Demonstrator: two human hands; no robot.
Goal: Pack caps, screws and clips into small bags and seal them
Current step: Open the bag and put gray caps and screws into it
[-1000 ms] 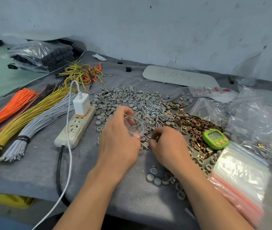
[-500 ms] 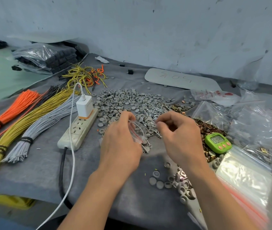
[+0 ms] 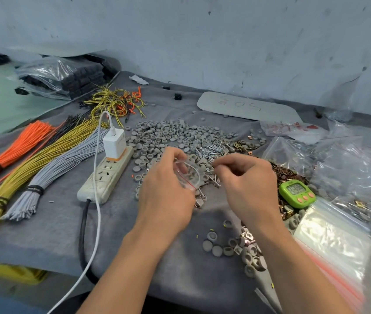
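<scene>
Hands | left hand (image 3: 166, 196) grips small bag (image 3: 187, 175) | right hand (image 3: 248, 186) curled beside it (grip unclear) | above caps (image 3: 164, 137)

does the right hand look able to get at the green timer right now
Probably yes: the green timer lies uncovered just beside the right hand, nothing between them, though its curled fingers may be pinching something.

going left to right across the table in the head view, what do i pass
orange wire bundle, yellow wire bundle, grey wire bundle, power strip, left hand gripping a small bag, right hand, green timer, stack of zip bags
</scene>
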